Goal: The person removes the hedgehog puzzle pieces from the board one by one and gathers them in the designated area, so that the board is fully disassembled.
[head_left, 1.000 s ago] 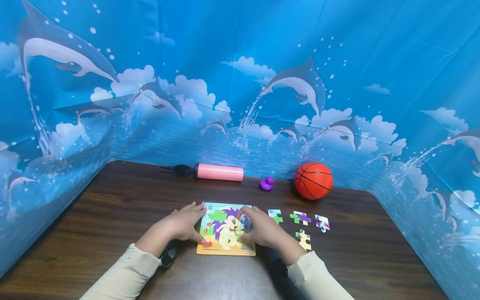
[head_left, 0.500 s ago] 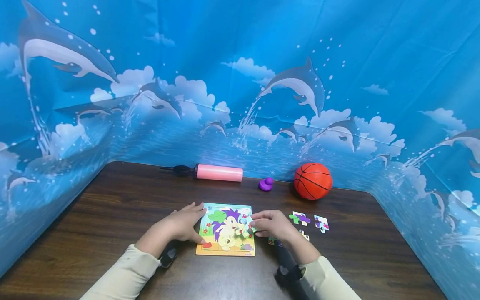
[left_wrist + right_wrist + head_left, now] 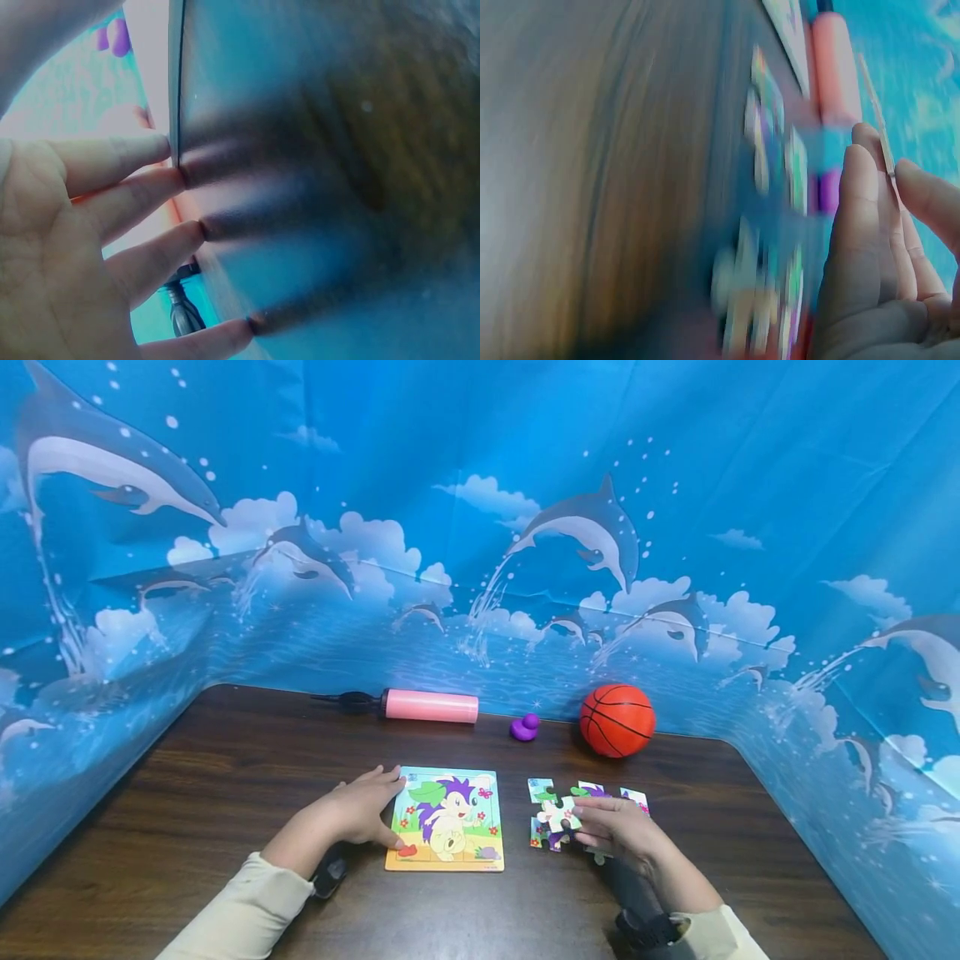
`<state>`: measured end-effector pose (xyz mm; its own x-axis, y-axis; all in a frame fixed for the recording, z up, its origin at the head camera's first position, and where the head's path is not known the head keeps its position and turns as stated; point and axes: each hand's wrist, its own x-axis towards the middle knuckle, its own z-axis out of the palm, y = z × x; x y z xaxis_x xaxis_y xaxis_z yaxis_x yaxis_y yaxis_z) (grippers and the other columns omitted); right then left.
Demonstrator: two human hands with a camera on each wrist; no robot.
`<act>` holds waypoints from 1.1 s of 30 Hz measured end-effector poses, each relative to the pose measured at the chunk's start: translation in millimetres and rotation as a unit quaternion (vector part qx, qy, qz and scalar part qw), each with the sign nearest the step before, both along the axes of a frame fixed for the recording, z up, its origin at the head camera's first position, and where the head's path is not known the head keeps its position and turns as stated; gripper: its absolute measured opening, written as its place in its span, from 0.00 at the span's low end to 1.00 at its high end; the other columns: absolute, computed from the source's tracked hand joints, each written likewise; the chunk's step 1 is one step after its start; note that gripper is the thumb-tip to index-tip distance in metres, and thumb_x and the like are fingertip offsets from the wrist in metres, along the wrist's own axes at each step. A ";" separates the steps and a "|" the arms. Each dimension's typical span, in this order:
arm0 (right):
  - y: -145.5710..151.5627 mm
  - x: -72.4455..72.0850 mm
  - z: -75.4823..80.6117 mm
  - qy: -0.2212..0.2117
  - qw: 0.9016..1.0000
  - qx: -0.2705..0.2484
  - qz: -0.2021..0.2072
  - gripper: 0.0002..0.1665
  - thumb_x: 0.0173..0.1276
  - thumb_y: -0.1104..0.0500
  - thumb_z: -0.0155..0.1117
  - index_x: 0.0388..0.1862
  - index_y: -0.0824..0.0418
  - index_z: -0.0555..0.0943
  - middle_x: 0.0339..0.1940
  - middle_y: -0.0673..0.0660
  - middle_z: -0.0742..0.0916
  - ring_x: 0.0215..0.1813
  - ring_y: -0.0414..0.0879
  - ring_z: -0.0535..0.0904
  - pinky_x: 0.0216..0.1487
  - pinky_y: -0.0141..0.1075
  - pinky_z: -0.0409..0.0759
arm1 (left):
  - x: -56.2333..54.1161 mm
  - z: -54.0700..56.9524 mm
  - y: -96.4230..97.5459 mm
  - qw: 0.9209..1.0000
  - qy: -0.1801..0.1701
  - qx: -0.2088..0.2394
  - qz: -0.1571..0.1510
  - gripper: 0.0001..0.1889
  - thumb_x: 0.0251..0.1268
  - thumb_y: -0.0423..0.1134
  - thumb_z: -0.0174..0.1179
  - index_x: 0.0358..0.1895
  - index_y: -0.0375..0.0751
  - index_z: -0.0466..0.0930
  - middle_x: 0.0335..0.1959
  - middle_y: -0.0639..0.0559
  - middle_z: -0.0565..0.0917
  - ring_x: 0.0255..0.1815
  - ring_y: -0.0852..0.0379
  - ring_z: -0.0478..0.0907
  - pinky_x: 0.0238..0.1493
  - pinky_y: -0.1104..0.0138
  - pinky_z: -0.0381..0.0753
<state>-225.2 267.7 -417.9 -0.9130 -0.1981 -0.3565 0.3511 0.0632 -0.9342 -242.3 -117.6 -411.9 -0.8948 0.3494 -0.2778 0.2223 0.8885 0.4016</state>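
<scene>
Your left hand (image 3: 360,814) rests at the left edge of the hedgehog puzzle board (image 3: 444,866), fingers spread and extended, thumb by its near-left corner; it grips nothing and seems to steady the board. The board lies flat on the dark wood-grain table (image 3: 225,793); whether any pieces sit in it is too small to tell. To its right, your right hand (image 3: 626,831) pinches one jigsaw piece (image 3: 558,815) between thumb and fingers, nearly closed, raised off the table above the loose jigsaw pieces (image 3: 541,790). Some of those are partly hidden by your hand. You look to be mid-transfer with that piece, between board and loose group. Your next move likely calls for a steady pinch, a bare landing spot and a flat, gentle release without nudging neighbouring pieces.
</scene>
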 end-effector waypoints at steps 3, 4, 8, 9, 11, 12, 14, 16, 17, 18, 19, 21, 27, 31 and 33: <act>31.0 8.8 -0.4 -0.002 1.000 0.007 -0.023 0.23 0.72 0.64 0.62 0.60 0.77 0.75 0.40 0.53 0.88 0.40 0.42 0.87 0.47 0.38 0.85 | -0.6 -0.6 -0.4 1.000 -0.001 0.001 0.000 0.49 0.47 0.52 0.78 0.72 0.35 0.66 0.77 0.38 0.59 0.78 0.35 0.49 0.67 0.30 0.49; 42.0 11.7 -1.0 -0.004 0.999 0.010 -0.032 0.22 0.71 0.64 0.62 0.59 0.77 0.76 0.40 0.54 0.89 0.40 0.42 0.87 0.47 0.38 0.85 | -0.8 -0.8 -0.5 1.000 -0.001 0.001 0.001 0.49 0.47 0.52 0.78 0.72 0.35 0.66 0.77 0.38 0.59 0.78 0.36 0.49 0.68 0.30 0.49; 81.8 23.7 -2.9 -0.013 0.997 0.043 -0.061 0.23 0.71 0.63 0.63 0.58 0.77 0.76 0.41 0.53 0.88 0.43 0.43 0.86 0.49 0.39 0.85 | -1.3 -1.9 -1.1 1.000 -0.004 0.002 0.003 0.49 0.47 0.52 0.78 0.72 0.35 0.66 0.77 0.38 0.59 0.78 0.36 0.49 0.68 0.30 0.49; 90.0 26.3 -3.9 -0.018 0.996 0.052 -0.070 0.22 0.71 0.62 0.63 0.58 0.77 0.77 0.41 0.53 0.88 0.43 0.43 0.86 0.49 0.40 0.85 | -1.0 -1.7 -1.3 1.000 -0.005 0.002 0.004 0.49 0.47 0.52 0.78 0.72 0.35 0.66 0.77 0.38 0.59 0.78 0.35 0.49 0.68 0.30 0.49; 103.6 30.8 -5.8 -0.020 0.995 0.071 -0.074 0.23 0.71 0.61 0.64 0.58 0.76 0.77 0.42 0.53 0.88 0.44 0.43 0.86 0.50 0.40 0.84 | -0.5 -1.6 -2.0 1.000 -0.005 0.001 0.005 0.49 0.47 0.52 0.78 0.72 0.34 0.66 0.77 0.37 0.59 0.78 0.35 0.49 0.68 0.30 0.49; 108.6 32.4 -7.0 -0.022 0.994 0.077 -0.076 0.22 0.71 0.61 0.64 0.57 0.76 0.78 0.42 0.53 0.88 0.45 0.44 0.86 0.50 0.40 0.84 | -0.3 -1.4 -2.4 1.000 -0.005 0.000 0.006 0.49 0.47 0.52 0.78 0.72 0.34 0.66 0.77 0.37 0.59 0.78 0.35 0.49 0.68 0.30 0.49; 115.5 34.5 -8.8 -0.023 0.994 0.080 -0.073 0.22 0.72 0.61 0.63 0.57 0.76 0.78 0.43 0.52 0.88 0.45 0.44 0.86 0.50 0.40 0.84 | 0.1 -1.3 -3.4 1.000 -0.004 0.000 0.007 0.49 0.47 0.51 0.78 0.72 0.34 0.66 0.77 0.37 0.59 0.78 0.35 0.49 0.68 0.30 0.49; 117.8 35.0 -10.1 -0.021 0.994 0.079 -0.072 0.21 0.72 0.62 0.62 0.57 0.77 0.78 0.43 0.52 0.88 0.45 0.43 0.86 0.50 0.40 0.84 | 0.2 -1.0 -3.4 1.000 -0.002 0.001 0.006 0.49 0.47 0.51 0.78 0.72 0.34 0.66 0.77 0.37 0.59 0.78 0.35 0.49 0.67 0.29 0.49; 116.6 34.9 -10.4 -0.022 0.994 0.079 -0.077 0.21 0.72 0.62 0.63 0.57 0.77 0.78 0.42 0.52 0.88 0.44 0.43 0.86 0.49 0.40 0.84 | 0.2 -1.1 -3.2 1.000 -0.001 0.001 0.004 0.49 0.47 0.51 0.78 0.72 0.34 0.66 0.77 0.37 0.59 0.78 0.35 0.49 0.67 0.29 0.49; 115.7 34.8 -10.7 -0.019 0.994 0.075 -0.075 0.21 0.72 0.63 0.62 0.57 0.78 0.78 0.42 0.53 0.88 0.44 0.43 0.86 0.49 0.40 0.85 | 0.0 -1.5 -2.8 1.000 0.000 0.002 0.002 0.49 0.47 0.51 0.78 0.72 0.34 0.66 0.77 0.36 0.59 0.78 0.35 0.49 0.67 0.29 0.49; 113.8 34.1 -10.9 -0.018 0.994 0.072 -0.077 0.21 0.73 0.64 0.61 0.57 0.79 0.77 0.42 0.53 0.88 0.44 0.43 0.86 0.49 0.40 0.85 | -0.1 -1.9 -2.3 1.000 0.001 0.002 0.001 0.49 0.48 0.51 0.77 0.72 0.34 0.66 0.77 0.36 0.59 0.78 0.35 0.49 0.67 0.30 0.49; 108.9 32.6 -10.9 -0.015 0.994 0.077 -0.081 0.22 0.72 0.64 0.61 0.58 0.80 0.75 0.42 0.54 0.88 0.43 0.43 0.86 0.49 0.40 0.85 | -0.2 -2.3 -1.0 1.000 0.001 0.002 0.000 0.48 0.48 0.51 0.77 0.72 0.34 0.66 0.76 0.37 0.60 0.78 0.35 0.49 0.67 0.30 0.49; 95.6 26.1 -9.7 0.005 0.983 0.150 -0.105 0.21 0.71 0.64 0.63 0.55 0.81 0.77 0.43 0.56 0.88 0.43 0.43 0.86 0.46 0.43 0.86 | -0.6 -3.6 1.2 1.000 -0.006 0.001 0.007 0.50 0.47 0.52 0.77 0.73 0.35 0.65 0.77 0.38 0.59 0.78 0.36 0.49 0.68 0.30 0.49; 89.9 25.2 -2.7 0.044 0.952 0.289 -0.090 0.19 0.71 0.62 0.63 0.52 0.78 0.81 0.41 0.60 0.89 0.41 0.47 0.87 0.42 0.46 0.86 | -0.7 -3.5 1.3 1.000 -0.006 0.003 0.006 0.50 0.47 0.52 0.77 0.73 0.35 0.65 0.77 0.38 0.59 0.78 0.36 0.49 0.68 0.30 0.50; 86.7 24.6 2.6 0.063 0.920 0.381 -0.067 0.20 0.71 0.58 0.63 0.50 0.75 0.83 0.37 0.60 0.89 0.40 0.49 0.87 0.40 0.47 0.85 | -0.4 -3.2 0.8 1.000 -0.006 0.005 0.005 0.49 0.48 0.52 0.77 0.73 0.35 0.65 0.77 0.38 0.59 0.78 0.36 0.49 0.68 0.30 0.49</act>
<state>-200.6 354.4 -415.3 -0.9548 0.1832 -0.2342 0.2951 0.6806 -0.6706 -242.7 -116.8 -415.1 -0.8947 0.3433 -0.2859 0.2084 0.8867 0.4127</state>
